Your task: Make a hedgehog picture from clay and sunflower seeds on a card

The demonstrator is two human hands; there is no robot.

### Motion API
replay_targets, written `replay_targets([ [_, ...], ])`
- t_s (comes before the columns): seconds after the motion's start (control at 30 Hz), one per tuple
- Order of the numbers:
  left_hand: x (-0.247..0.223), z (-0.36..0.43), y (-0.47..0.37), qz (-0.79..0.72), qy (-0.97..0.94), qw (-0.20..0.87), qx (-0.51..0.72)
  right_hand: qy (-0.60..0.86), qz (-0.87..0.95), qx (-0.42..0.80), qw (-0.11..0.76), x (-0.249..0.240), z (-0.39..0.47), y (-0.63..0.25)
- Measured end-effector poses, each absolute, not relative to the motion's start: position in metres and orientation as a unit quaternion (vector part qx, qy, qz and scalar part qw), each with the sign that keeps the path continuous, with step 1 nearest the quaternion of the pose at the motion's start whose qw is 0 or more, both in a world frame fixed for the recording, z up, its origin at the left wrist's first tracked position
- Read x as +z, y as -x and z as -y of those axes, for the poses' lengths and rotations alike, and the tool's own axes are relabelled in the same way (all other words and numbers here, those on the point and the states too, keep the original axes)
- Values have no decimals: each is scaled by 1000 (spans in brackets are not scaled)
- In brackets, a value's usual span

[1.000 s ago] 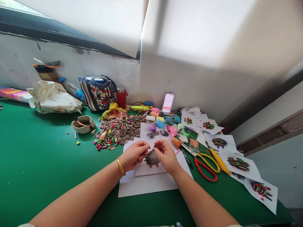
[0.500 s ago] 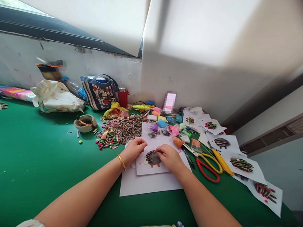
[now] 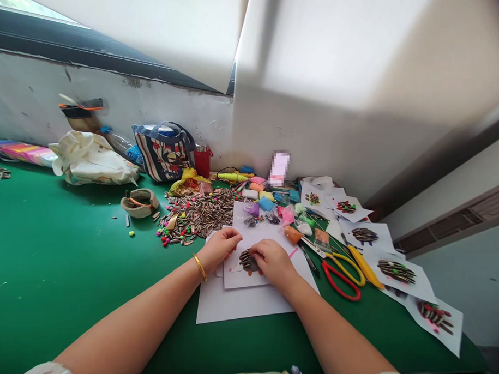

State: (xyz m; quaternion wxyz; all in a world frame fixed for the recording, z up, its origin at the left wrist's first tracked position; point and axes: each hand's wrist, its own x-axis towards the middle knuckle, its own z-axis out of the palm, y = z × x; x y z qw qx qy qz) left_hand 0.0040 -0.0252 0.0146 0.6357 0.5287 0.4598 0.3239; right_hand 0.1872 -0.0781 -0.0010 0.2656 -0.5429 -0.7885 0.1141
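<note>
Picture sheet (image 3: 236,281) as landmark: lies on larger paper (image 3: 245,308), which sits on worktop (image 3: 72,258). Left hand (image 3: 222,248) over sheet's left side; right hand (image 3: 273,260) over right half, fingers at seed figure (image 3: 244,262) on sheet. Behind sheet, leftward: seed heap (image 3: 209,213); farther left, bowl (image 3: 138,211). Well behind sheet, from far left inward: cloth bag (image 3: 95,161), tote bag (image 3: 164,157), flask (image 3: 201,162). Nearer behind sheet: clay packets (image 3: 267,204). Right of sheet, moving outward: pens (image 3: 310,260), scissors (image 3: 328,255), cutter (image 3: 366,268), row of other pictures (image 3: 397,272).
</note>
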Motion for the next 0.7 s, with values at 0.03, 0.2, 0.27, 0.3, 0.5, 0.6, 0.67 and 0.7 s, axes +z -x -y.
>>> replay_targets([
  [0.03,14,25,-4,-461,-529,635,324,542,790,111,264,-1,78,-187],
  [0.2,14,25,-4,-462,-534,631,321,539,797,94,255,-2,77,-186],
  [0.27,15,26,-4,-463,-534,631,321,541,798,90,251,-2,77,-186],
  [0.3,16,26,-4,-463,-533,632,320,541,798,87,249,-2,77,-186],
  [0.5,18,27,-5,-466,-530,633,320,540,805,74,236,-3,76,-185],
  [0.6,18,26,-5,-468,-529,634,317,541,809,59,223,-4,76,-185],
  [0.67,17,26,-5,-469,-528,632,320,541,811,48,216,-5,76,-184],
  [0.7,17,26,-5,-467,-530,630,323,541,813,43,213,-5,75,-184],
])
